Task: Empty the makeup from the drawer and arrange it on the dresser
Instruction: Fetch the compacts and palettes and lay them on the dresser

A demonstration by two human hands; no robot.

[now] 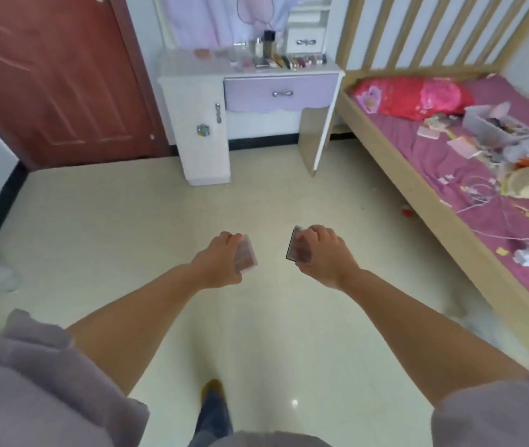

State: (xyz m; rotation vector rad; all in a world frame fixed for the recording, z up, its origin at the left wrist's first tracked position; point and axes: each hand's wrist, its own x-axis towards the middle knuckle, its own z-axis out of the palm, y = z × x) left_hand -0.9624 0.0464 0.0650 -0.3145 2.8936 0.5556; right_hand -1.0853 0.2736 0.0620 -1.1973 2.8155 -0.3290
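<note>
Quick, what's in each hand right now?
Left hand: holds a pinkish makeup case.
Right hand: holds a clear, dark-edged makeup case.

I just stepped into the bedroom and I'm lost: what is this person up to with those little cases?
A person stands on the tiled floor, facing a white dresser. The left hand grips a pinkish makeup palette; the right hand grips a dark-edged palette. More cosmetics already line the dresser top. Its lilac drawer is closed.
</note>
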